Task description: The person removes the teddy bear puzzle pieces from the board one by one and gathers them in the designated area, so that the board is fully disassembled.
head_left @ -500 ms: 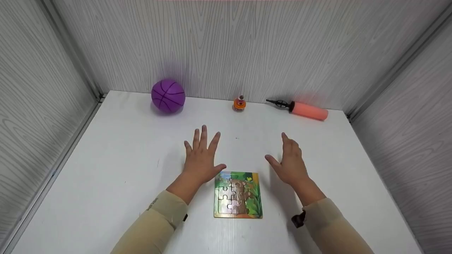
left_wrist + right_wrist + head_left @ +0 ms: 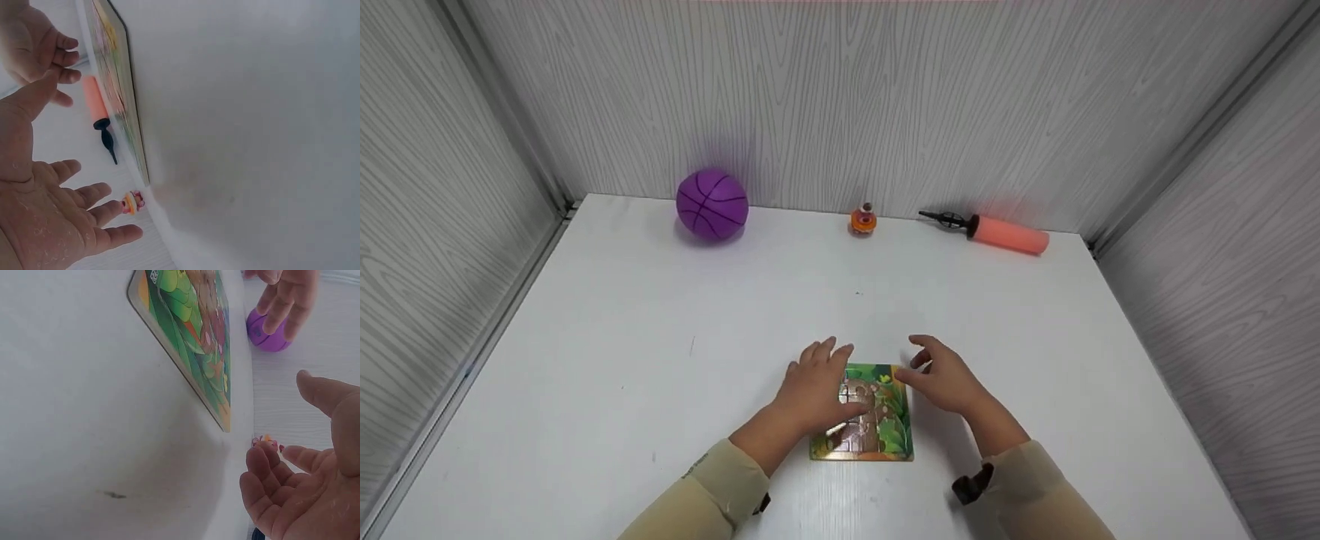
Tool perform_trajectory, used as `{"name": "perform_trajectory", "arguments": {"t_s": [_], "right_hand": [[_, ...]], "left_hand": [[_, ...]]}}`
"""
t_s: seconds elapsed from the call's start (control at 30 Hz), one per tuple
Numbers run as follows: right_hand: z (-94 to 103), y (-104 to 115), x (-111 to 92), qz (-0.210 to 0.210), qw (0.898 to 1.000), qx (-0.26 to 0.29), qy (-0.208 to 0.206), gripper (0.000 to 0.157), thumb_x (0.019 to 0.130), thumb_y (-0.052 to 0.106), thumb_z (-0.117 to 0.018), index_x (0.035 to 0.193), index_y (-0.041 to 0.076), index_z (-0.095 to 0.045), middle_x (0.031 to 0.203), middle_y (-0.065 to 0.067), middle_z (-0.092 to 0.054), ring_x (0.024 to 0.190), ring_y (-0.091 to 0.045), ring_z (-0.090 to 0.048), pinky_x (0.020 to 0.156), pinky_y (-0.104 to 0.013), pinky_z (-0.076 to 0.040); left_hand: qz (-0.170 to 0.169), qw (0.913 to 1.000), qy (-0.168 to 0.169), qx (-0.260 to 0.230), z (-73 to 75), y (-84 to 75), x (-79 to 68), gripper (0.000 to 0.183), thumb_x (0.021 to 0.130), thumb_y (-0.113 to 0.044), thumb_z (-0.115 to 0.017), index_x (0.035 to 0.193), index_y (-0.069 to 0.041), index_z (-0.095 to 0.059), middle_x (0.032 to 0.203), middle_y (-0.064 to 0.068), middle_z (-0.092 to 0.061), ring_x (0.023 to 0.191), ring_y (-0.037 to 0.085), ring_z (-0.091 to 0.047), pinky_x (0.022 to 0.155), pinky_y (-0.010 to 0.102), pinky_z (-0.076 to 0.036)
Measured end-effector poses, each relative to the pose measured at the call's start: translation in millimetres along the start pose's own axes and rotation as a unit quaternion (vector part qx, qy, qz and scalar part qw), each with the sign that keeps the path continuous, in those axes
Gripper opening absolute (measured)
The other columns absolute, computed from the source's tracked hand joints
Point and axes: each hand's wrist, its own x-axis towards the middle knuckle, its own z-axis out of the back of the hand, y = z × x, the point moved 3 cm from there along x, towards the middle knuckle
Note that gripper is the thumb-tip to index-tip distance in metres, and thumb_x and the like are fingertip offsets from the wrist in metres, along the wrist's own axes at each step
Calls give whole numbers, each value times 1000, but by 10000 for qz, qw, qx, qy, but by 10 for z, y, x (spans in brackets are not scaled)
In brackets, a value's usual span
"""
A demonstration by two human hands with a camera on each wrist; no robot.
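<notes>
A square jigsaw puzzle (image 2: 894,435) with a green and brown picture lies flat on the white table. Over its left part hovers my left hand (image 2: 814,390), fingers spread and thumb stretched across the picture; nothing is in it. My right hand (image 2: 945,379) hangs by the upper right corner with fingers loosely bent and thumb apart, holding nothing. From the right wrist view, the puzzle's edge (image 2: 180,371) lies on the table, apart from the right hand (image 2: 304,478). The left wrist view shows the left palm (image 2: 45,225) bare beside the board.
Along the back wall stand a purple ball (image 2: 712,205) at left, a small orange toy figure (image 2: 863,220) in the middle, and a salmon hand pump (image 2: 1009,234) with a black nozzle at right. Grey wood-grain panels (image 2: 810,97) enclose the table (image 2: 585,360).
Both hands have drawn back toward the puzzle and closer together. The left hand now overlaps the board, and the right hand's fingers have bent. The puzzle stays in place.
</notes>
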Motion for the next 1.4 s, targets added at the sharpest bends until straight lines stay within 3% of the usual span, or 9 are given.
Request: {"name": "perform_trajectory", "arguments": {"t_s": [0.23,0.67,0.97,1.27,1.4], "right_hand": [[-158,-9,-49,-133,9989,-150,418,70,92,25,-85,148,-4,-55,107,-8,-67,91,-20,-63,76,-39,-55],[-293,10,-39,-287,9976,-558,296,62,81,19,-93,132,-6,-66,100,-7,-66,90,-21,-61,80,-40,-55],[-307,20,-44,-547,9966,-605,61,62,79,16,-95,130,-4,-66,103,-8,-66,93,-22,-60,83,-43,-55],[-318,37,5,-684,9964,-504,48,58,77,16,-96,123,-4,-67,102,-9,-65,92,-23,-60,81,-41,-54],[-315,31,30,-827,9958,-397,40,56,77,18,-96,119,-3,-66,101,-10,-64,89,-23,-60,77,-39,-54]], "left_hand": [[114,9993,191,310,-128,-41,-55,91,77,-50,-91,149,-6,-57,152,17,-49,143,39,-42,117,68,-30],[194,9973,345,618,-201,-40,-69,83,67,-45,-98,138,-15,-69,148,13,-54,137,39,-46,108,67,-38],[228,9969,301,684,-205,-41,-53,87,68,-49,-98,141,-12,-67,149,11,-52,137,37,-45,103,59,-43],[135,9944,520,914,-205,-33,-56,85,76,-52,-92,152,-32,-59,155,13,-46,139,38,-42,101,62,-43],[118,9930,629,998,-204,-46,-49,84,77,-54,-91,152,-36,-59,156,13,-44,138,37,-41,100,62,-44]]}}
